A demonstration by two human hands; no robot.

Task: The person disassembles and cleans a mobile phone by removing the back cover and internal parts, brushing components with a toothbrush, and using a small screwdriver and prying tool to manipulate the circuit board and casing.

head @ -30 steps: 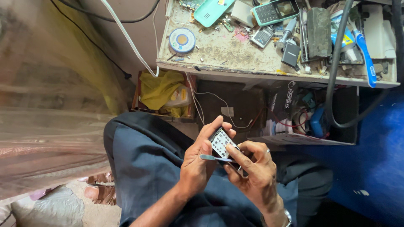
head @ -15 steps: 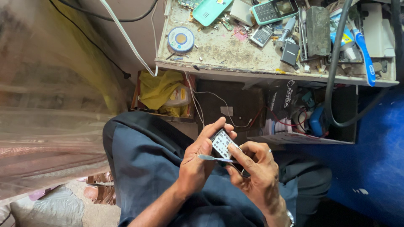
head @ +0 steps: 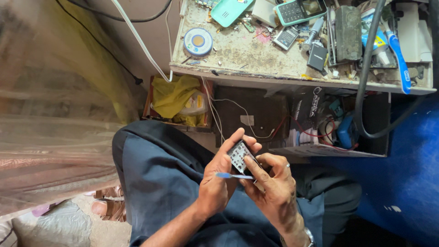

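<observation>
Grey keypad board [head: 238, 154] (button grid showing) clamped between left hand [head: 218, 183] and right hand [head: 273, 187], over lap.

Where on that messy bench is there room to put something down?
The bench has a bare patch in the middle, between the solder reel and the small keypad. The right end, around the grey block and blue toothbrush, is crowded.

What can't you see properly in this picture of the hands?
- Small keypad part: its lower half is hidden by the right hand and left hand, head view.
- Thin blue-handled tool: its tip is hidden behind the right fingers.
- Bits on the workbench: too small to tell.
- Wristwatch: cut off by the bottom edge.
</observation>
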